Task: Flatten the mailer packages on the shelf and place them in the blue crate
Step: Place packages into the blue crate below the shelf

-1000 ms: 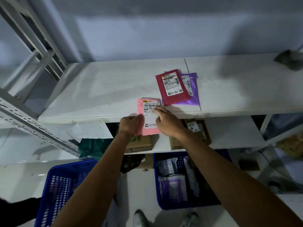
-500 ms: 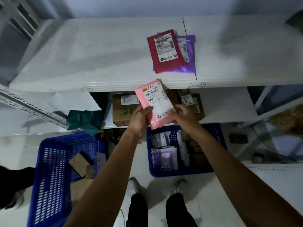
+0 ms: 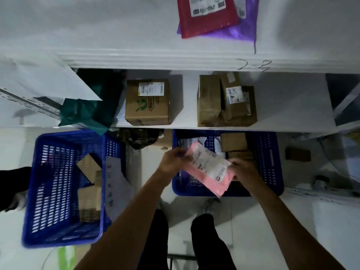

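I hold a pink mailer [image 3: 208,172] with a white label between both hands, above the right blue crate [image 3: 272,162] on the floor. My left hand [image 3: 171,160] pinches its upper left corner and my right hand [image 3: 243,170] grips its right edge. The mailer tilts down toward me. On the top white shelf [image 3: 97,36] lie a red mailer [image 3: 206,22] and, under it, a purple mailer [image 3: 245,30]. The crate holds other mailers and small brown boxes, partly hidden by the pink mailer.
A second blue crate [image 3: 64,188] with cardboard boxes stands on the floor at the left. On the lower shelf sit two cardboard boxes [image 3: 148,102] [image 3: 226,102] and a green bag [image 3: 85,114]. My legs and shoes are below.
The pink mailer came off the top shelf's front edge and moved down, held in both hands, to just above the right blue crate. My view tilted downward.
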### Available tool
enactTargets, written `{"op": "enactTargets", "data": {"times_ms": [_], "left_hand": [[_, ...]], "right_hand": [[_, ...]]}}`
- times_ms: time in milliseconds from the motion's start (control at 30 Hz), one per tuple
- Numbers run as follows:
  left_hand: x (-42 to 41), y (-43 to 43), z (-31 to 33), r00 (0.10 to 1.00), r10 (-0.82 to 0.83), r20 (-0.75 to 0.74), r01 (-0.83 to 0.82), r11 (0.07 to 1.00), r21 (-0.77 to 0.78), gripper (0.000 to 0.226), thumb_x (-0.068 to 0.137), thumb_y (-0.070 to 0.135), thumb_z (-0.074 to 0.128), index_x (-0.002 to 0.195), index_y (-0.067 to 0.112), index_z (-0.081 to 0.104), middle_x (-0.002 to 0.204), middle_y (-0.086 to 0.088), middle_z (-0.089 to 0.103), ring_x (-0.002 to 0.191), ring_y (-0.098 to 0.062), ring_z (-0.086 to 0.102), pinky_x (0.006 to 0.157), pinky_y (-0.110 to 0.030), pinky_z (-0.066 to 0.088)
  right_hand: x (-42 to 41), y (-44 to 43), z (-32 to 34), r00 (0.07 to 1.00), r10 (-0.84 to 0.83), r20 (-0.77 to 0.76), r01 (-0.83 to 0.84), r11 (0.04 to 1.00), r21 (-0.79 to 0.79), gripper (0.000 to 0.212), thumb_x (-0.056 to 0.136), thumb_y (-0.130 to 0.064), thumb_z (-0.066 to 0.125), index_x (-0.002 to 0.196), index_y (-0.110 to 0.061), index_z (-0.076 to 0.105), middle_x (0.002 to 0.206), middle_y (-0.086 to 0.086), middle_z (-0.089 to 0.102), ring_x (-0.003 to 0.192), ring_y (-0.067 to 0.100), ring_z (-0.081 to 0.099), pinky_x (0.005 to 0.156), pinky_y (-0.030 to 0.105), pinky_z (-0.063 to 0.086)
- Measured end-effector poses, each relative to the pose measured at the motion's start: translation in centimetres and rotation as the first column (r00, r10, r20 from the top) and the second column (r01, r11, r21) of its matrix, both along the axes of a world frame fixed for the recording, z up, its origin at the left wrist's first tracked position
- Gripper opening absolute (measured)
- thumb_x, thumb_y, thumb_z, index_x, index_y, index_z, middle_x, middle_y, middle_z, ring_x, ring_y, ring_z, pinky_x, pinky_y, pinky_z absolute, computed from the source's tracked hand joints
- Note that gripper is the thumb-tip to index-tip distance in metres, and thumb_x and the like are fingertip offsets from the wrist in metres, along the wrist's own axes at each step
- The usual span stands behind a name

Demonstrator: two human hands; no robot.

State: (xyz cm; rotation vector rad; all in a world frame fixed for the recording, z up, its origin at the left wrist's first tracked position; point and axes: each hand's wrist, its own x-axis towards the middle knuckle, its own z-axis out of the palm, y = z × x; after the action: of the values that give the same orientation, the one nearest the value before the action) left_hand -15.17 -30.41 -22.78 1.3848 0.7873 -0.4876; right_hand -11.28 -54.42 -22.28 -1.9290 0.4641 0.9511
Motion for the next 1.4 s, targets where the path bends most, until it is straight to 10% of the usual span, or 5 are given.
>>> {"op": "enactTargets", "data": {"times_ms": [233, 333, 967, 1133, 1400], "left_hand": [[-4.4, -7.7, -12.1, 0.940, -0.240, -0.243, 0.260, 0.964, 0.055, 0.015, 0.088, 0.001, 0.070, 0.102, -0.001, 0.073, 0.099, -0.021, 0.074, 0.074, -0.020, 0.065, 0.076, -0.035, 0.056], [-4.6, -9.4, -15.5, 0.937, -0.206, -0.282, 0.249, 0.960, 0.127, 0.004, 0.091, 0.009, 0.070, 0.093, 0.012, 0.071, 0.082, -0.001, 0.071, 0.069, -0.011, 0.063, 0.060, -0.013, 0.046], [-3.8, -6.9, -45.6, 0.799, -0.263, -0.541, 0.502, 0.787, 0.359, 0.028, 0.098, 0.023, 0.051, 0.109, 0.004, 0.068, 0.092, -0.010, 0.066, 0.068, -0.020, 0.056, 0.045, -0.026, 0.033], [-3.5, -6.0, -48.0, 0.749, -0.275, -0.603, 0.548, 0.769, 0.329, 0.035, 0.099, 0.026, 0.052, 0.116, -0.001, 0.068, 0.118, -0.020, 0.068, 0.105, -0.034, 0.064, 0.068, -0.027, 0.042], [-2.2, -5.6, -48.3, 0.728, -0.224, -0.648, 0.492, 0.829, 0.267, 0.061, 0.092, 0.044, 0.061, 0.136, 0.004, 0.052, 0.130, -0.016, 0.060, 0.115, -0.032, 0.062, 0.088, -0.036, 0.053]], "right_hand": [[-3.6, -5.3, -12.1, 0.911, -0.356, -0.209, 0.337, 0.934, -0.122, 0.012, 0.093, -0.019, 0.067, 0.102, -0.014, 0.073, 0.100, 0.014, 0.073, 0.093, 0.034, 0.069, 0.083, 0.052, 0.058], [-4.7, -5.8, -16.1, 0.931, -0.293, -0.218, 0.256, 0.949, -0.183, 0.017, 0.093, -0.020, 0.068, 0.109, -0.014, 0.070, 0.101, 0.007, 0.069, 0.093, 0.026, 0.064, 0.081, 0.040, 0.051], [-3.6, -1.2, -47.5, 0.976, 0.151, -0.157, -0.190, 0.943, -0.274, 0.021, 0.101, -0.015, 0.049, 0.083, -0.017, 0.060, 0.095, 0.010, 0.065, 0.071, 0.018, 0.056, 0.059, 0.029, 0.041], [-4.0, 0.3, -49.7, 0.969, 0.150, -0.196, -0.182, 0.970, -0.158, 0.029, 0.103, -0.021, 0.048, 0.131, -0.017, 0.057, 0.106, 0.000, 0.059, 0.075, 0.006, 0.054, 0.063, 0.028, 0.042], [-3.1, 1.3, -49.8, 0.928, 0.173, -0.330, -0.220, 0.969, -0.112, 0.038, 0.101, -0.026, 0.052, 0.135, -0.011, 0.048, 0.123, 0.008, 0.060, 0.095, 0.019, 0.059, 0.075, 0.029, 0.042]]}}
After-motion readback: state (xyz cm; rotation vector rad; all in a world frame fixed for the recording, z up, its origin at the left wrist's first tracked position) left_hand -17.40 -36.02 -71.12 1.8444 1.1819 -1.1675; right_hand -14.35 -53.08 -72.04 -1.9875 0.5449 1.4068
